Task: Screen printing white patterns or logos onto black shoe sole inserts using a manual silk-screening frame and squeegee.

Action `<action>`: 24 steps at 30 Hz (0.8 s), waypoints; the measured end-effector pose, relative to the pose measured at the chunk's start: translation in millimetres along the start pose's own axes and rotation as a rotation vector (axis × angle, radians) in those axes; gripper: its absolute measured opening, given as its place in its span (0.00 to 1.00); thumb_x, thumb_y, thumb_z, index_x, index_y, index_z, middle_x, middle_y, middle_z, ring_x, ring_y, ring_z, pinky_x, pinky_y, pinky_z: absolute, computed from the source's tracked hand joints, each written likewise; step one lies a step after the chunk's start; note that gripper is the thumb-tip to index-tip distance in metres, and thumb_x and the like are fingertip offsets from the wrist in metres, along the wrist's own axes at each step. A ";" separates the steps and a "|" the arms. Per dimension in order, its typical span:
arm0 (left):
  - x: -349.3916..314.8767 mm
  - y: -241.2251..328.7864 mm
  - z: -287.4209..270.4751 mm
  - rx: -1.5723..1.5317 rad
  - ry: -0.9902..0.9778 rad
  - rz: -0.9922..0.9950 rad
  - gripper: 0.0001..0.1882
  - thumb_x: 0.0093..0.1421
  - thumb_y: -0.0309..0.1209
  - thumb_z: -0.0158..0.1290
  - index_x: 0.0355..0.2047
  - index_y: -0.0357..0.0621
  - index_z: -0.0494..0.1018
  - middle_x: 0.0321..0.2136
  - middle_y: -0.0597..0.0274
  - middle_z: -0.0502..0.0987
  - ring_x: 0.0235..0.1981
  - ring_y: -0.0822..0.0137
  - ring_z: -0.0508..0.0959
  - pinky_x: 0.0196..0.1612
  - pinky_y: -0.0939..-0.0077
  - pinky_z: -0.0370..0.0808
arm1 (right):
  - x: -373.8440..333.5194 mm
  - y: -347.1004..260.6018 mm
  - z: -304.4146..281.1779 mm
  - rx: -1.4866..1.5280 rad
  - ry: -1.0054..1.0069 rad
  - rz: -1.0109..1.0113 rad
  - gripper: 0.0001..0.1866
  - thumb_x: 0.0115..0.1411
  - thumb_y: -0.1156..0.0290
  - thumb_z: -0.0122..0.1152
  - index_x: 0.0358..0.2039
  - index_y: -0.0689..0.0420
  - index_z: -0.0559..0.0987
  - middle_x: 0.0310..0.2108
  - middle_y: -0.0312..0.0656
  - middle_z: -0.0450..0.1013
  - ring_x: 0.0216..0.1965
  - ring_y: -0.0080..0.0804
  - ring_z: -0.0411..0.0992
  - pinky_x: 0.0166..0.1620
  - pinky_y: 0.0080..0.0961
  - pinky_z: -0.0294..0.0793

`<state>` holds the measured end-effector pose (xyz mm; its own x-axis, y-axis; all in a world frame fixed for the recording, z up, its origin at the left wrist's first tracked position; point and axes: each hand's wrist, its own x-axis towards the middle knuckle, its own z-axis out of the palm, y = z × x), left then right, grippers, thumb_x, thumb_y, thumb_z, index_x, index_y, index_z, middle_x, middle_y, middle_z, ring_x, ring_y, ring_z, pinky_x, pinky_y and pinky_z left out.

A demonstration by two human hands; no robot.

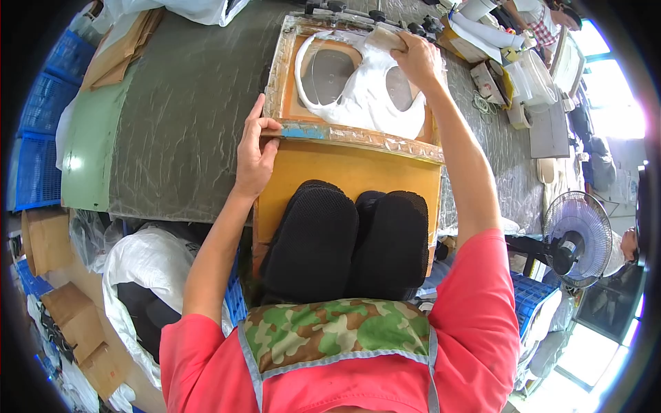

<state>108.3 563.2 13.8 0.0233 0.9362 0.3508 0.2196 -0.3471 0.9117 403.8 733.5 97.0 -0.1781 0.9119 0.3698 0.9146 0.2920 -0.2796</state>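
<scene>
A wooden screen-printing frame [358,134] lies on the table before me, with thick white paste [372,86] spread over its mesh. The paste surrounds two bare, greyish rounded shapes. At the frame's near left corner my left hand [256,148] grips the wood between thumb and fingers. My right hand [418,60] is closed on a pale flat scraper [381,41] near the far edge of the frame, with paste reaching up to the scraper. Its lower edge is hidden in the paste. Nearer to me, stacks of black sole-shaped pads [313,241] rest on a yellow-orange board [351,165].
The dark plastic-covered table [186,103] extends to both sides. Tubs and containers [530,82] crowd its right end, near a standing fan [577,237]. Blue crates [45,103] stand at left, and a white sack [148,265] below. A person in checked clothing [544,27] is far right.
</scene>
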 end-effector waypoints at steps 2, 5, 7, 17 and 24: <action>-1.1 -0.1 -3.5 0.041 0.009 0.014 0.15 0.52 0.12 0.43 0.38 0.40 0.66 0.66 0.50 0.53 0.47 0.68 0.72 0.48 0.74 0.72 | -6.1 -4.6 12.5 -0.011 0.098 -0.171 0.12 0.48 0.70 0.61 0.36 0.49 0.81 0.32 0.41 0.77 0.39 0.41 0.74 0.47 0.40 0.69; -6.8 -0.4 -11.6 0.028 0.024 -0.029 0.12 0.54 0.14 0.44 0.38 0.40 0.66 0.66 0.53 0.54 0.47 0.69 0.70 0.53 0.73 0.67 | -53.3 -26.2 4.7 0.029 -0.030 -0.223 0.12 0.50 0.73 0.60 0.37 0.49 0.81 0.33 0.39 0.77 0.41 0.39 0.73 0.54 0.39 0.63; -6.2 -0.2 -13.1 0.055 0.031 0.000 0.12 0.54 0.14 0.45 0.38 0.40 0.66 0.66 0.53 0.54 0.47 0.70 0.71 0.52 0.74 0.68 | -77.4 -34.6 -18.8 0.048 -0.066 -0.231 0.12 0.50 0.74 0.60 0.37 0.49 0.80 0.33 0.39 0.77 0.41 0.38 0.73 0.55 0.38 0.62; -5.9 3.5 -6.7 0.031 -0.002 -0.050 0.13 0.54 0.13 0.43 0.39 0.39 0.65 0.66 0.52 0.54 0.44 0.70 0.71 0.51 0.75 0.68 | -53.8 30.4 -45.7 0.228 0.017 0.298 0.26 0.47 0.59 0.56 0.45 0.61 0.73 0.37 0.55 0.75 0.39 0.47 0.75 0.45 0.35 0.72; -8.2 2.4 -8.6 0.076 0.020 -0.005 0.13 0.55 0.15 0.43 0.41 0.37 0.66 0.66 0.52 0.54 0.41 0.71 0.71 0.49 0.76 0.69 | -96.5 46.1 -40.0 0.355 -0.010 0.548 0.27 0.46 0.61 0.56 0.44 0.65 0.73 0.39 0.58 0.75 0.42 0.50 0.74 0.47 0.36 0.71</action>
<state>100.2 554.2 15.1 0.0029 0.9365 0.3507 0.2931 -0.3361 0.8950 477.7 647.5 83.9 0.2753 0.9578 0.0826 0.6985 -0.1403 -0.7017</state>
